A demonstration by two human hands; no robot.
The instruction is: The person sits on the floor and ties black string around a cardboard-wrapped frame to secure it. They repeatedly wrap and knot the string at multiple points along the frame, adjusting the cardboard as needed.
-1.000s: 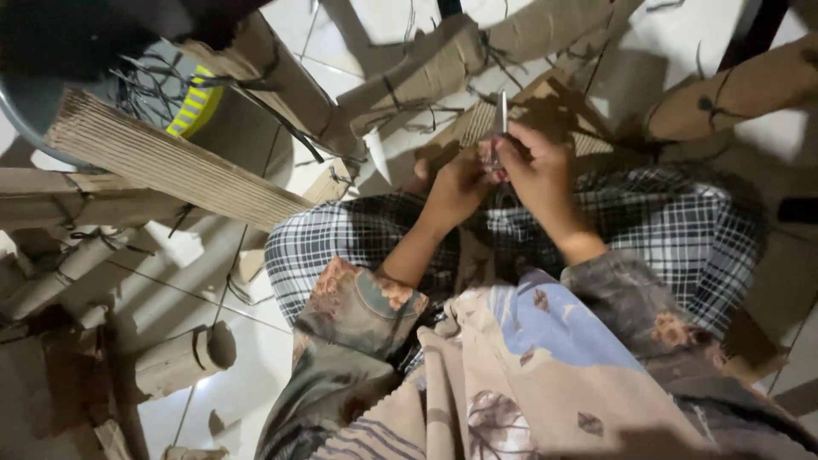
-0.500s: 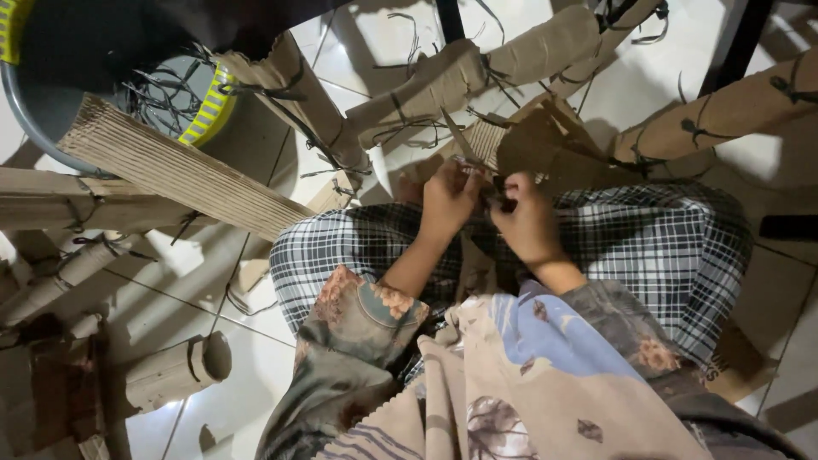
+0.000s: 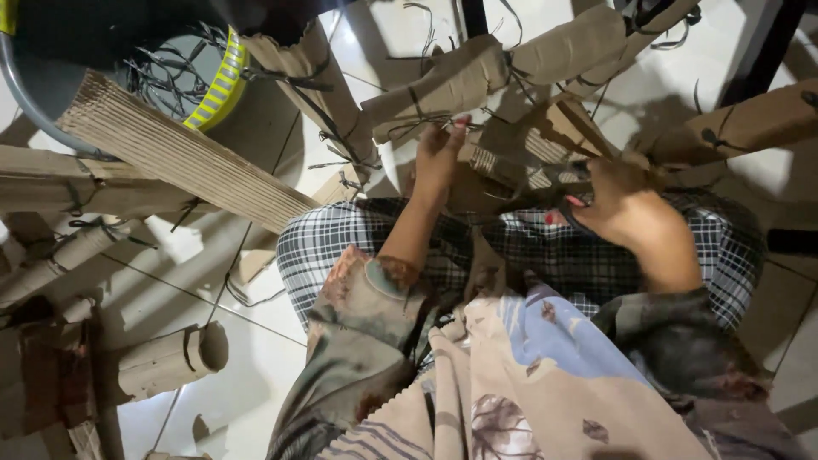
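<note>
White tiled floor point(image 3: 256, 341), brightly lit, with sharp shadows.
</note>
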